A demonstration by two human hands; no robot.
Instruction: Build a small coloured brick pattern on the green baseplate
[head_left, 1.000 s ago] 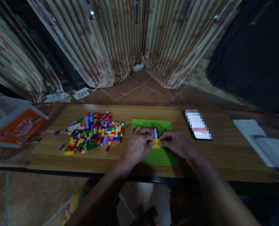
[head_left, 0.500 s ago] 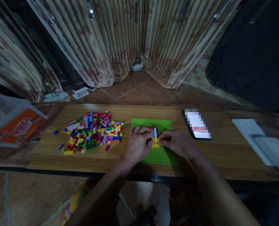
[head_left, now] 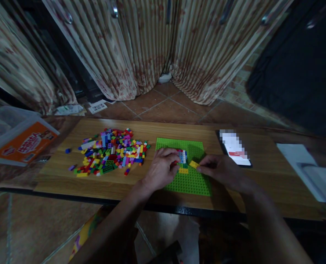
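My right hand (head_left: 216,168) pinches a yellow toy building brick (head_left: 194,164) by its right end, just above the green studded baseplate (head_left: 194,187). The brick is tilted and apart from the small build (head_left: 183,157) on the plate, which has white, blue and red parts. At the near end of that build sits another yellow brick (head_left: 183,171), with a bit of green behind it. My left hand (head_left: 163,165) rests over the plate's left side against the build, fingers curled together. A little red shows at its fingertips; what they grip is mostly hidden.
A heap of mixed bricks (head_left: 116,152) lies on the wooden table (head_left: 141,187) to the left, beside a clear plastic box (head_left: 22,139) with an orange label. A phone (head_left: 236,148) lies right of the plate. Papers (head_left: 297,161) are at the far right.
My right hand has drawn back to the right with the yellow brick, away from the build and my left hand. The left hand stays by the build. The view has shifted slightly.
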